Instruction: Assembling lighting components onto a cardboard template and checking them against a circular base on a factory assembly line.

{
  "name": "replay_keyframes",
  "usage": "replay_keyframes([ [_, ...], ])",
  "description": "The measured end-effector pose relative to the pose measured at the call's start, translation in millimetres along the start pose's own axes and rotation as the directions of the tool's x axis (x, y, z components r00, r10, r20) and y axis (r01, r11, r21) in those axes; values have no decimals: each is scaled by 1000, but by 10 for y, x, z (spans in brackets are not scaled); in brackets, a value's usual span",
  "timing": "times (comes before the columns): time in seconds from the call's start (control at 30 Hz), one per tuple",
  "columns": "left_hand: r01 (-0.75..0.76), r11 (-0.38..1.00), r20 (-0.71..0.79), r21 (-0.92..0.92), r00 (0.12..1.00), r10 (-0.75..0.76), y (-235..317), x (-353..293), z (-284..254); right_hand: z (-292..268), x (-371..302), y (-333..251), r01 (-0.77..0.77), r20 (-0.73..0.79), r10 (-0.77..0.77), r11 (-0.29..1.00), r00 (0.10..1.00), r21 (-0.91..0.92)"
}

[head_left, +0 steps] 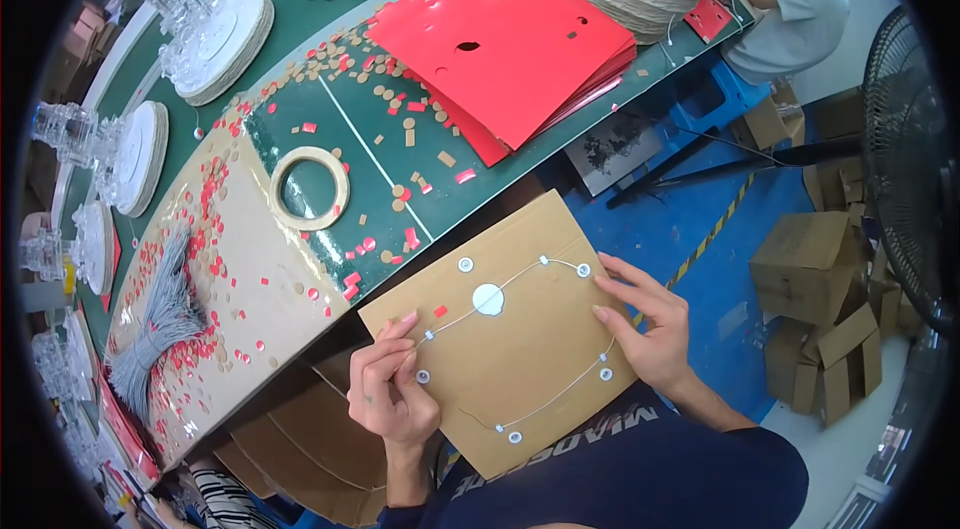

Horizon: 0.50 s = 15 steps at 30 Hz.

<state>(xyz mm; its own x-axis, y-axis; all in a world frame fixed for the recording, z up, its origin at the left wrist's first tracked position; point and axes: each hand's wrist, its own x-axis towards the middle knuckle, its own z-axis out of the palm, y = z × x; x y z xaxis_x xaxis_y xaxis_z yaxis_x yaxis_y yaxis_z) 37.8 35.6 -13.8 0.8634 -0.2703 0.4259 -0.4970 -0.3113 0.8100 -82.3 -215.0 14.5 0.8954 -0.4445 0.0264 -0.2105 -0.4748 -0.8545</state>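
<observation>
A brown cardboard sheet point(530, 354) leans over my lap, tilted beside the table edge. A thin pale wire point(548, 399) runs across it, fixed by small white clips point(543, 259). Several round whitish buttons point(465, 265) sit near its edges, and a white disc point(488, 300) shows near its upper middle. My left hand point(395, 384) is closed at the sheet's left edge, finger and thumb beside a clip and a button. My right hand point(650, 324) grips the right edge, thumb and fingers beside the wire. A small red scrap point(440, 311) lies on the sheet.
On the green table point(375, 159) are red sheets point(510, 39), a tape roll point(310, 189), a grey wire bundle point(160, 319) and paper scraps. White discs with clear parts point(215, 44) line the far side. At right are a fan point(910, 169), cartons point(810, 264) and a seated person point(800, 9).
</observation>
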Motion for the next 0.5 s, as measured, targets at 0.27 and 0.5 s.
replay_keyframes([
  [0.27,-129,986,-243,103,958,151,-41,-130,9,-13,188,-150,215,83,-201,954,976,-211],
  [0.5,-37,998,-29,51,999,39,-15,116,-18,-75,20,-75,125,44,-121,985,992,-120],
])
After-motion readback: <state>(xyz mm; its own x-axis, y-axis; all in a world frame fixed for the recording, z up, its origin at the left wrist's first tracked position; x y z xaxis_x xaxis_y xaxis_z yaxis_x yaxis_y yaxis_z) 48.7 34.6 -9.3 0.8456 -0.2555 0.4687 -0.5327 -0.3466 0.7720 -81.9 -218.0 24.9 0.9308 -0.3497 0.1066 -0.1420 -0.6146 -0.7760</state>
